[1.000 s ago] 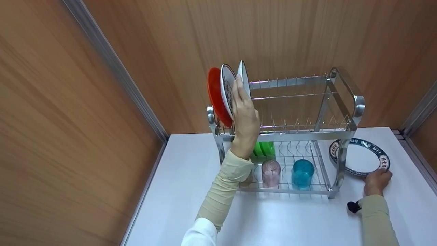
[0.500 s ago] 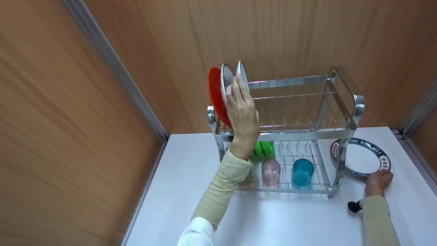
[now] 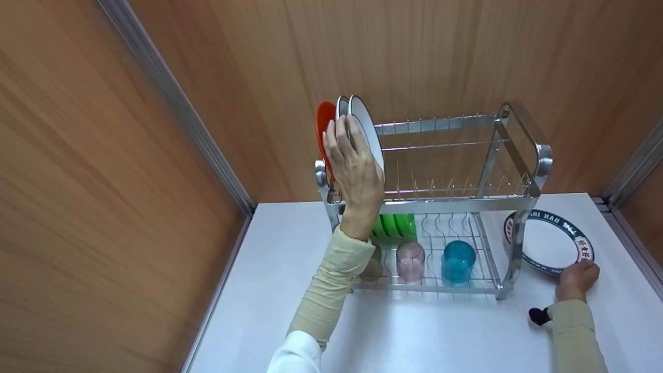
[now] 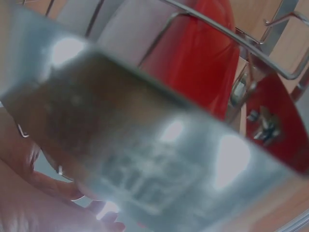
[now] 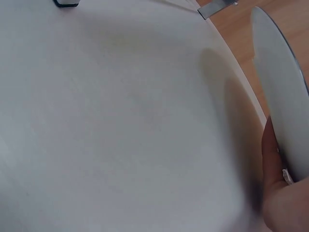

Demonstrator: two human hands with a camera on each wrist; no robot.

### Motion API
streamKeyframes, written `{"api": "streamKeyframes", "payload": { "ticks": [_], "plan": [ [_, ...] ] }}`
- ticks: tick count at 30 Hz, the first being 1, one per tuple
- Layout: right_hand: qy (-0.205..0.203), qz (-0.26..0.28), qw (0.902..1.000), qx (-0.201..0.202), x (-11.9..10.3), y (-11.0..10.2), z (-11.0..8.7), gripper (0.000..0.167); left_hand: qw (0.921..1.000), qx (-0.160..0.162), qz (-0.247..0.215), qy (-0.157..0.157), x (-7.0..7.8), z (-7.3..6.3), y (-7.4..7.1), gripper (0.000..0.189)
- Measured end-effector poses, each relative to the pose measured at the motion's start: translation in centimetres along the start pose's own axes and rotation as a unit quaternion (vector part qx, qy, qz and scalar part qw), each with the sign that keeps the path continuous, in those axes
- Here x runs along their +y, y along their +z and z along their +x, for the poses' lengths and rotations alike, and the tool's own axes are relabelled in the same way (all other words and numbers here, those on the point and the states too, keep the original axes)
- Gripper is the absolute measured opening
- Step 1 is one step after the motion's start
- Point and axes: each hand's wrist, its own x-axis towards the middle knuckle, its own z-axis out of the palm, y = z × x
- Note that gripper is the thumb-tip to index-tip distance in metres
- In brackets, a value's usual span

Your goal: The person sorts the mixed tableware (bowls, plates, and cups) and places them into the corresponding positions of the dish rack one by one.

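Observation:
My left hand (image 3: 357, 171) reaches up to the rack's top tier. Its fingers lie spread across the front rims of a red plate (image 3: 323, 122) and two white plates standing on edge. The rightmost white plate (image 3: 369, 135) leans left, its face turned right; the dark-rimmed white plate (image 3: 342, 105) between is mostly covered. In the left wrist view, a shiny metal bar (image 4: 159, 145) crosses in front of the red plate (image 4: 207, 58). At the right, my right hand (image 3: 577, 280) grips the near rim of a plate with a dark lettered border (image 3: 551, 243); its thumb (image 5: 273, 154) shows against the plate.
The two-tier metal dish rack (image 3: 456, 205) stands against the wooden back wall. Green dishes (image 3: 399, 225), a brownish glass (image 3: 373, 267), a pink glass (image 3: 411, 261) and a blue glass (image 3: 459, 261) sit on its lower tier. Wood panels flank the white table (image 3: 424, 331).
My left hand has shifted left across the plates, and the rightmost white plate now tips left against its neighbour. My right hand and the bordered plate have moved slightly right and toward me.

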Motion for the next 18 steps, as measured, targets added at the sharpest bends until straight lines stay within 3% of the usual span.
{"api": "streamKeyframes", "payload": {
  "ticks": [8,18],
  "plan": [
    [0.013,0.082,0.9961,0.032,-0.58,-0.53,0.31,0.052,0.9997,-0.005,-0.009,-0.02,-0.25,0.05,0.14,0.06],
    [0.021,0.098,0.9945,0.031,-0.4,-1.0,0.54,0.048,0.9986,0.003,-0.042,-0.031,-0.74,-0.03,0.52,0.062]
  ]
}}
